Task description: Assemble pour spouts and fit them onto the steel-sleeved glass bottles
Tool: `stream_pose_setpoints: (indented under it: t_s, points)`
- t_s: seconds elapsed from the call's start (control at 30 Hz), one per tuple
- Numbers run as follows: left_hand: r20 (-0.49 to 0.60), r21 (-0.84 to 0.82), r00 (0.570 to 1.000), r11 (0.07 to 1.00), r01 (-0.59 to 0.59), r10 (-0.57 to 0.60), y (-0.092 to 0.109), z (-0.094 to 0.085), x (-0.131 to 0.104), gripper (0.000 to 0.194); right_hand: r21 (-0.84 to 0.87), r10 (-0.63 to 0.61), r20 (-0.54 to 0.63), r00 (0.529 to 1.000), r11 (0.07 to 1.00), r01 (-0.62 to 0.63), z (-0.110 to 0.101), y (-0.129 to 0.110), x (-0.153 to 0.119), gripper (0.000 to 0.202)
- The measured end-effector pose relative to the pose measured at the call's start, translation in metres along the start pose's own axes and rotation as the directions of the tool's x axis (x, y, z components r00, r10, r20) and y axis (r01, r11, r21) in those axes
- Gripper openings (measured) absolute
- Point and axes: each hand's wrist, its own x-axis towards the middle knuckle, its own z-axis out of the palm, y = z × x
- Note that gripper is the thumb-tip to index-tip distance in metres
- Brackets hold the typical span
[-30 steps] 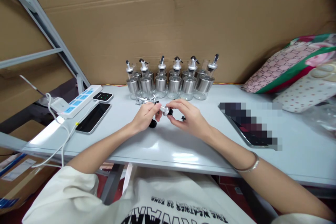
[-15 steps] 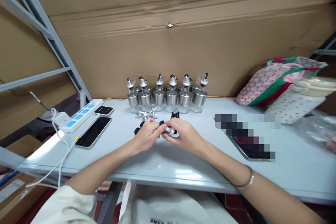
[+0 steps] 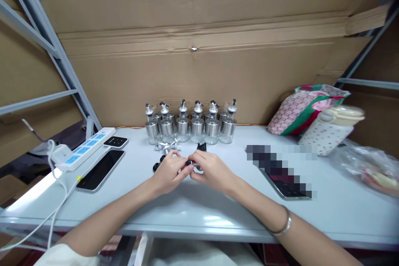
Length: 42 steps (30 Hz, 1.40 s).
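Note:
My left hand (image 3: 172,173) and my right hand (image 3: 209,169) meet over the middle of the table, closed round one small pourer spout (image 3: 188,162). Its black end shows between the fingertips; its silver body is mostly covered by my right fingers. Just behind my left hand lie loose silver spout pieces (image 3: 167,145). Black round stoppers (image 3: 156,167) sit left of that hand, partly hidden by it. Beyond my right hand is a small heap of black pieces (image 3: 202,147). Several glass bottles with steel sleeves (image 3: 197,125) stand in rows behind; the front ones carry silver spouts with black tips.
Left on the table (image 3: 174,212) are a power strip (image 3: 89,149) with white cables, a small black device (image 3: 115,141) and a phone (image 3: 101,170). To the right are a partly pixelated phone (image 3: 289,189), a dotted bottle (image 3: 327,135), a patterned bag (image 3: 296,112) and clear plastic (image 3: 370,166).
The camera view has shifted, so the table's contents appear lower and farther left. Both hands still hold the pourer spout, its silver part now more covered by the fingers.

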Motion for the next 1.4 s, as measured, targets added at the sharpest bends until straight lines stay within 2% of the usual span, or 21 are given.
stream_pose_setpoints:
  t_s: [0.1,0.17,0.23,0.3,0.4,0.43,0.47,0.5,0.53,0.57,0.67,0.77,0.87,1.0,1.03,1.07,1.1,1.17,1.27,1.37,1.4]
  points:
    - [-0.033,-0.020,0.999,1.000,-0.005,0.005,0.004,0.000,-0.001,0.038,0.050,0.077,-0.063,0.995,0.996,-0.074,-0.017,-0.007,0.010,0.009]
    - [-0.024,-0.027,1.000,1.000,-0.001,0.000,0.007,0.001,-0.002,0.031,0.023,0.137,-0.183,0.974,0.991,-0.135,-0.040,-0.004,0.025,0.015]
    - [0.030,-0.020,0.999,0.999,-0.042,0.042,0.009,0.004,-0.004,0.026,-0.055,0.192,-0.313,0.930,0.974,-0.220,-0.068,0.013,0.043,0.018]
    - [0.119,-0.020,0.984,0.991,-0.131,0.132,0.012,0.009,-0.005,0.026,-0.133,0.246,-0.485,0.839,0.928,-0.349,-0.096,0.048,0.059,0.018]
    - [0.265,-0.069,0.934,0.971,-0.230,0.240,0.018,0.017,-0.008,0.026,-0.114,0.299,-0.752,0.587,0.819,-0.563,-0.123,0.121,0.068,0.012]
    - [0.306,-0.095,0.917,0.967,-0.236,0.254,0.020,0.020,-0.009,0.026,-0.062,0.361,-0.777,0.516,0.772,-0.633,-0.126,0.146,0.066,0.015]
    - [0.343,-0.121,0.903,0.966,-0.230,0.258,0.022,0.022,-0.010,0.027,-0.003,0.462,-0.745,0.481,0.719,-0.695,-0.126,0.168,0.063,0.017]
    - [0.375,-0.143,0.891,0.966,-0.216,0.255,0.023,0.024,-0.011,0.029,0.035,0.571,-0.657,0.492,0.676,-0.736,-0.124,0.187,0.058,0.019]
    - [0.403,-0.159,0.881,0.967,-0.198,0.247,0.024,0.025,-0.011,0.033,0.022,0.632,-0.540,0.556,0.671,-0.741,-0.121,0.202,0.054,0.022]
    - [0.427,-0.170,0.873,0.969,-0.179,0.237,0.025,0.027,-0.012,0.035,-0.022,0.635,-0.437,0.637,0.701,-0.713,-0.116,0.213,0.051,0.023]
    - [0.464,-0.177,0.864,0.976,-0.126,0.195,0.024,0.029,-0.012,0.035,-0.054,0.594,-0.290,0.750,0.772,-0.633,-0.104,0.227,0.049,0.026]
    - [0.471,-0.183,0.864,0.978,-0.103,0.180,0.023,0.029,-0.012,0.034,-0.072,0.562,-0.195,0.804,0.809,-0.583,-0.098,0.228,0.056,0.017]
    - [0.474,-0.202,0.864,0.976,-0.083,0.172,0.022,0.029,-0.012,0.034,-0.110,0.567,-0.202,0.799,0.797,-0.594,-0.100,0.227,0.060,0.004]
    - [0.491,-0.272,0.863,0.962,0.020,0.120,0.024,0.027,-0.009,0.034,-0.133,0.583,-0.352,0.732,0.743,-0.656,-0.121,0.222,0.058,0.008]
    - [0.505,-0.293,0.857,0.954,0.059,0.102,0.025,0.026,-0.009,0.036,-0.132,0.575,-0.424,0.700,0.725,-0.676,-0.130,0.218,0.058,0.010]
    - [0.522,-0.307,0.850,0.946,0.107,0.073,0.026,0.025,-0.008,0.040,-0.118,0.544,-0.543,0.640,0.705,-0.699,-0.141,0.212,0.058,0.011]
    - [0.538,-0.312,0.842,0.936,0.163,0.033,0.027,0.024,-0.008,0.046,-0.117,0.526,-0.586,0.616,0.697,-0.707,-0.152,0.204,0.060,0.012]
    - [0.561,-0.310,0.825,0.906,0.287,-0.070,0.028,0.023,-0.009,0.063,-0.154,0.453,-0.663,0.596,0.697,-0.700,-0.175,0.180,0.064,0.015]
    - [0.557,-0.389,0.812,0.810,0.440,-0.174,0.027,0.026,-0.011,0.084,-0.228,0.277,-0.769,0.576,0.722,-0.653,-0.197,0.125,0.066,0.018]
    - [0.485,-0.588,0.851,0.645,0.488,-0.203,0.020,0.034,-0.012,0.105,-0.190,0.161,-0.851,0.500,0.793,-0.579,-0.192,0.060,0.054,0.021]
    - [0.453,-0.649,0.865,0.586,0.485,-0.215,0.016,0.038,-0.012,0.113,-0.198,0.120,-0.853,0.507,0.825,-0.529,-0.185,0.040,0.049,0.019]
